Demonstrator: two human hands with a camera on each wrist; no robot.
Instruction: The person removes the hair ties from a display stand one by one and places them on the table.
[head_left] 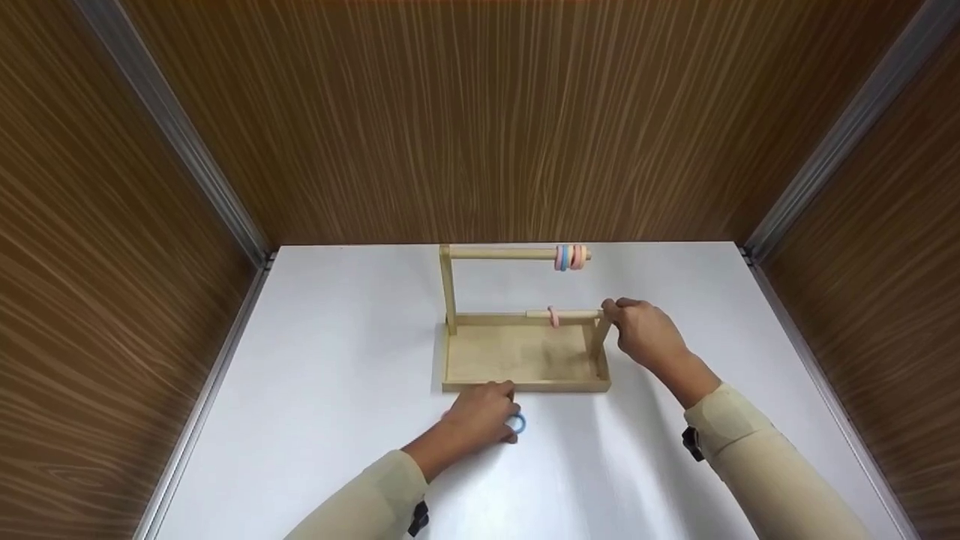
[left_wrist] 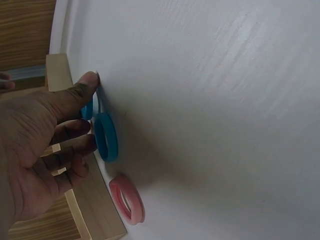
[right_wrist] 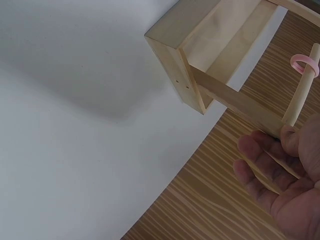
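A wooden rack (head_left: 525, 356) with a tray base stands mid-table. Its upper dowel (head_left: 499, 253) carries three rings (head_left: 571, 257), pink and blue, near the right end. One pink ring (head_left: 553, 316) hangs on the lower dowel (head_left: 574, 313). My right hand (head_left: 612, 309) pinches that dowel's right end (right_wrist: 299, 95) at the right post, its other fingers (right_wrist: 257, 152) loose. In front of the tray my left hand (head_left: 504, 418) is down on the table, thumb (left_wrist: 85, 87) pressing the surface and a small blue ring (left_wrist: 86, 110) pinched against the index finger. Another blue ring (left_wrist: 106, 136) and a pink ring (left_wrist: 127, 199) lie beside it.
The white tabletop (head_left: 337, 360) is boxed in by wood-grain walls (head_left: 480, 120) at the back and both sides, with metal strips (head_left: 225, 210) in the corners. The rack's tray floor (right_wrist: 230, 35) holds nothing.
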